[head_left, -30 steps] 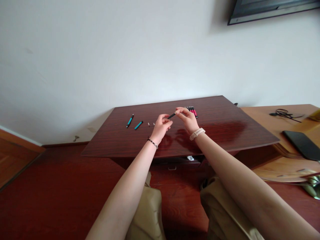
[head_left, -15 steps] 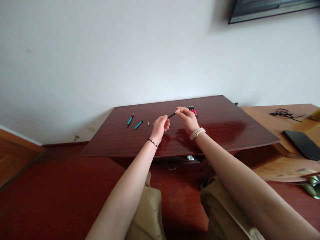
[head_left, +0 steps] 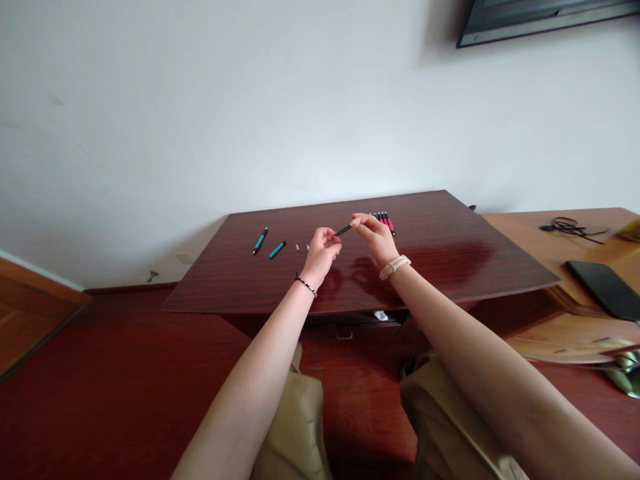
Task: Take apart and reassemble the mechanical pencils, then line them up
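One dark wood table point(head_left: 215, 283), one left hand point(head_left: 319, 259) and one right hand point(head_left: 376, 239) above it.
Beside the right hand: a row of at least four pink-and-black pens point(head_left: 390, 225), partly hidden. Left of the left hand: one turquoise pen point(head_left: 260, 241), one turquoise pen barrel point(head_left: 277, 250). Between the hands: one black pen part point(head_left: 344, 230); right thumb and forefinger pinch one end, left fingers half curl at the other, hold not determinable. Two small white pieces point(head_left: 297, 247) lie near the left hand.

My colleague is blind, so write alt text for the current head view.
The right hand holds a slim black rod, its other end at the left hand, above a dark red table; two teal-and-black items lie left, pink-and-black pens right.
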Demonstrator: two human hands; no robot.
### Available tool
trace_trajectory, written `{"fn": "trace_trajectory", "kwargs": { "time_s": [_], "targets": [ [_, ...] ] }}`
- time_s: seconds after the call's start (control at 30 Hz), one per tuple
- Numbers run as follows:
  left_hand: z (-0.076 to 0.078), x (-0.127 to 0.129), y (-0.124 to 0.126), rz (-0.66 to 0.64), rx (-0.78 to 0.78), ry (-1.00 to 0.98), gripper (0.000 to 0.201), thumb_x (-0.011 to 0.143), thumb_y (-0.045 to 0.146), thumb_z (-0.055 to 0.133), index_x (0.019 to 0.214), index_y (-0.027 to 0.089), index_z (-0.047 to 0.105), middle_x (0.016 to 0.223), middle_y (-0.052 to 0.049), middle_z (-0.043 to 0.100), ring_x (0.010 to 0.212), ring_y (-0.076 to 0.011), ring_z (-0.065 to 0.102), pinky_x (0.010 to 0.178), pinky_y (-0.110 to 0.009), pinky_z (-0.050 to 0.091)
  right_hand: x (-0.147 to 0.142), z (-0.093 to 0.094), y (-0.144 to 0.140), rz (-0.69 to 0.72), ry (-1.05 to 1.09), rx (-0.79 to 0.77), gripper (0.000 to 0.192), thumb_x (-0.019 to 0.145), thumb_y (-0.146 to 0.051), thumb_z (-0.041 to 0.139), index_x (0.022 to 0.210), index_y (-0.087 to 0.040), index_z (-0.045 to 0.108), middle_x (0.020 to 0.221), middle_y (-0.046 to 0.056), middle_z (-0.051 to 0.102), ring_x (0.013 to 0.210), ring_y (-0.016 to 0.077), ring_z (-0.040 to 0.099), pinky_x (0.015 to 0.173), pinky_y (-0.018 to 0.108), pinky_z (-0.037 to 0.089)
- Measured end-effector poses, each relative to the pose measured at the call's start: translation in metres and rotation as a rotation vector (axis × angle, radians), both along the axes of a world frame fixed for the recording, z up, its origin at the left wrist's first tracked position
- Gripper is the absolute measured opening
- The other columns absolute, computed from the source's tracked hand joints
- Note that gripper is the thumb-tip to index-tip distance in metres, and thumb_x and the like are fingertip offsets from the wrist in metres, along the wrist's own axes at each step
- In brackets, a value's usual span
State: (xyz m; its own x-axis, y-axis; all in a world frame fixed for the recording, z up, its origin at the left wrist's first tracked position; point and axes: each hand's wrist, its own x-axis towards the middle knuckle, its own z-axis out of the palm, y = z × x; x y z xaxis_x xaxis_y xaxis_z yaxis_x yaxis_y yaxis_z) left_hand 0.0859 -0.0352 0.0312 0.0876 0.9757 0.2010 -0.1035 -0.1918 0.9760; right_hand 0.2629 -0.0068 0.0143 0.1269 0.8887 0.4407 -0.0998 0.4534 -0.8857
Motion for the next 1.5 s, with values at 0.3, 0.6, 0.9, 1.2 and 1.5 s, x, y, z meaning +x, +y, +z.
{"fn": "trace_trajectory", "kwargs": {
  "time_s": [0.3,0.6,0.9,1.2,1.5],
  "targets": [
    [0.0001,0.0006,-0.0005,-0.069,-0.079,-0.011,0.035,0.099,0.049,0.063,0.085,0.018,0.063,0.079,-0.005,0.066,0.061,-0.0101,0.054,0.054,-0.022,0.037,-0.0012,0.0001,-0.0007,-0.005,-0.011,-0.004,0.040,0.084,-0.062,0.083,0.094,-0.024,0.074,0.135,0.010,0.073,0.134,0.0287,0.063,0.122,0.047,0.042],
    [-0.0048,-0.0004,0.0033,0.053,0.034,0.049,0.039,0.078,0.019,0.083,0.110,0.022,0.061,0.100,-0.002,0.070,0.079,-0.0119,0.063,0.064,-0.021,0.045,-0.0004,0.0002,0.0003,-0.005,-0.017,-0.010,0.041,0.084,-0.063,0.082,0.094,-0.024,0.074,0.136,0.010,0.073,0.134,0.0288,0.063,0.123,0.047,0.041],
    [-0.0036,0.0003,0.0026,0.009,0.019,0.059,0.025,0.099,0.042,0.068,0.092,0.018,0.064,0.087,-0.005,0.068,0.068,-0.0111,0.058,0.058,-0.022,0.040,-0.0026,0.0045,-0.0045,0.000,-0.008,-0.019,0.045,0.081,-0.066,0.083,0.093,-0.024,0.074,0.135,0.011,0.073,0.133,0.0300,0.062,0.121,0.048,0.042],
    [-0.0016,0.0002,0.0006,-0.001,0.019,0.084,0.036,0.105,0.049,0.057,0.087,0.018,0.064,0.083,-0.005,0.068,0.067,-0.0115,0.059,0.057,-0.022,0.040,-0.0015,-0.0001,-0.0006,0.005,0.000,-0.012,0.041,0.083,-0.061,0.083,0.094,-0.023,0.073,0.135,0.011,0.073,0.132,0.0290,0.063,0.120,0.045,0.043],
    [-0.0027,-0.0008,0.0040,0.106,0.070,0.072,0.021,0.091,0.034,0.077,0.092,0.020,0.062,0.082,-0.001,0.069,0.065,-0.0105,0.059,0.056,-0.022,0.041,-0.0018,0.0000,-0.0016,0.022,0.034,-0.014,0.033,0.085,-0.053,0.084,0.095,-0.022,0.074,0.136,0.011,0.073,0.132,0.0286,0.064,0.120,0.044,0.043]
  ]
}}
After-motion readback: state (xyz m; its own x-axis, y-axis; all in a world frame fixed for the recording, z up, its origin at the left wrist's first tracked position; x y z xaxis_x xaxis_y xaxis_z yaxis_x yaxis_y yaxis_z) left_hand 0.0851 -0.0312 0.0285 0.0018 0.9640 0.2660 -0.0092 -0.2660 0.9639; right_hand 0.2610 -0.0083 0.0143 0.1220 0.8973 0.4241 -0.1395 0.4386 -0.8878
